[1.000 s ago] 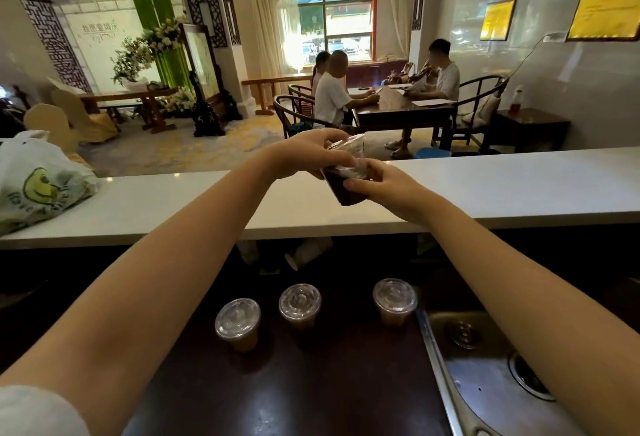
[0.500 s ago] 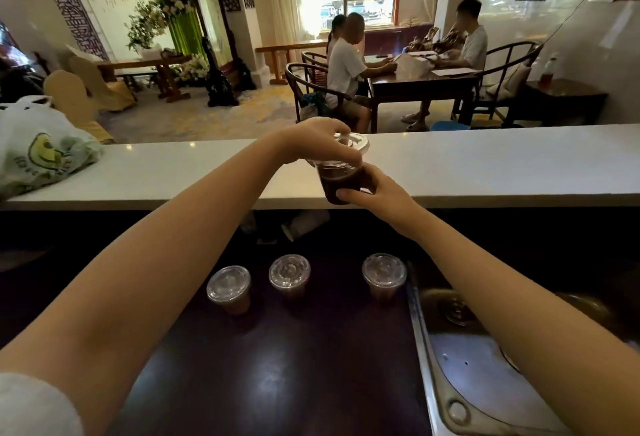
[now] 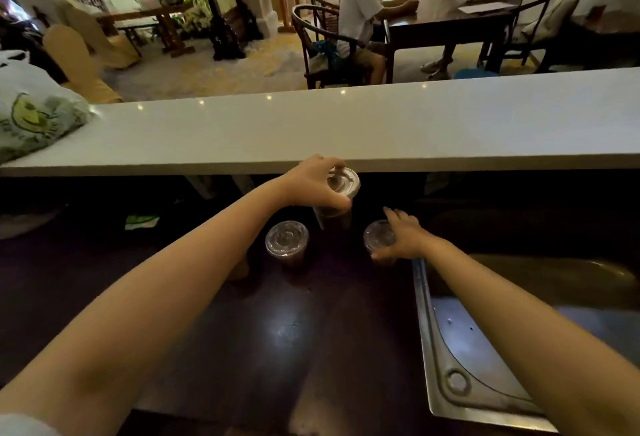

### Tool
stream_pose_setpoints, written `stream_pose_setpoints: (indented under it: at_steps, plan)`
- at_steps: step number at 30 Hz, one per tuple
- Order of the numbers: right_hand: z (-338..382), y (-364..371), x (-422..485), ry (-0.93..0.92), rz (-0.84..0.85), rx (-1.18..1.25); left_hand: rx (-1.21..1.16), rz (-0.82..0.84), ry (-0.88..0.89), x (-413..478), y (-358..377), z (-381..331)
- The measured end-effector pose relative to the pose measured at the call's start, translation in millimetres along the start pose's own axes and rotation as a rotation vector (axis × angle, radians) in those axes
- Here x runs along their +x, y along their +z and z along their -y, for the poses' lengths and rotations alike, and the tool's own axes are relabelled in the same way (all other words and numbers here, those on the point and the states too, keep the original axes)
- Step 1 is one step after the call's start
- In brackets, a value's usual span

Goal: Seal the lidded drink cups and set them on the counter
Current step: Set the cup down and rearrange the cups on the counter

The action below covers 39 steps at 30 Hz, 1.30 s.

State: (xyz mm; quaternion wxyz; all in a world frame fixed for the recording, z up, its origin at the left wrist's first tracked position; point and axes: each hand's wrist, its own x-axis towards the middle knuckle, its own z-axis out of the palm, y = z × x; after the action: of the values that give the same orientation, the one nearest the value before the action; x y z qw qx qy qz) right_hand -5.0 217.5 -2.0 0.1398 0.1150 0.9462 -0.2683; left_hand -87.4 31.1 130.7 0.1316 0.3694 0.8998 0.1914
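My left hand (image 3: 311, 184) grips a clear lidded cup of dark drink (image 3: 334, 219) from above, fingers curled round its lid (image 3: 346, 183), just below the front edge of the white counter (image 3: 346, 130). My right hand (image 3: 405, 238) is spread over another lidded cup (image 3: 378, 236) on the dark worktop (image 3: 277, 331), thumb on its near side and fingers straight past its far side. A third lidded cup (image 3: 286, 239) stands between my arms. Part of one more cup (image 3: 239, 267) shows behind my left forearm.
A steel sink (image 3: 485, 349) lies at the right of the worktop, its rim beside the right cup. A white plastic bag (image 3: 31, 117) sits on the counter's left end. Beyond the counter, people sit at a dark table (image 3: 446, 20) with chairs.
The cup in my left hand has come down from counter height to below the counter's edge. My right hand has let go of it and moved down onto the right-hand cup.
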Motion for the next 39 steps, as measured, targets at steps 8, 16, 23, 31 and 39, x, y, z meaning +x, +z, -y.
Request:
stream_pose_setpoints:
  at_steps: [8, 16, 23, 31, 39]
  plan:
    - [-7.8, 13.7, 8.6, 0.016, -0.061, 0.040, 0.035, 0.104, -0.088, 26.7, 54.4, 35.2]
    - [-7.6, 24.7, 1.6, 0.037, -0.042, 0.037, 0.084, 0.154, -0.082, 49.2, 98.8, 67.2]
    - [-1.1, 37.6, -27.8, 0.016, -0.029, 0.046, 0.103, 0.168, -0.058, 55.1, 122.0, 76.4]
    - [16.7, 78.0, -73.6, -0.012, -0.065, 0.130, 0.091, 0.105, -0.066, 48.6, 138.1, 80.3]
    - [24.2, 99.8, -96.9, -0.006, -0.102, 0.313, 0.163, -0.020, 0.011, 23.0, 142.9, 75.8]
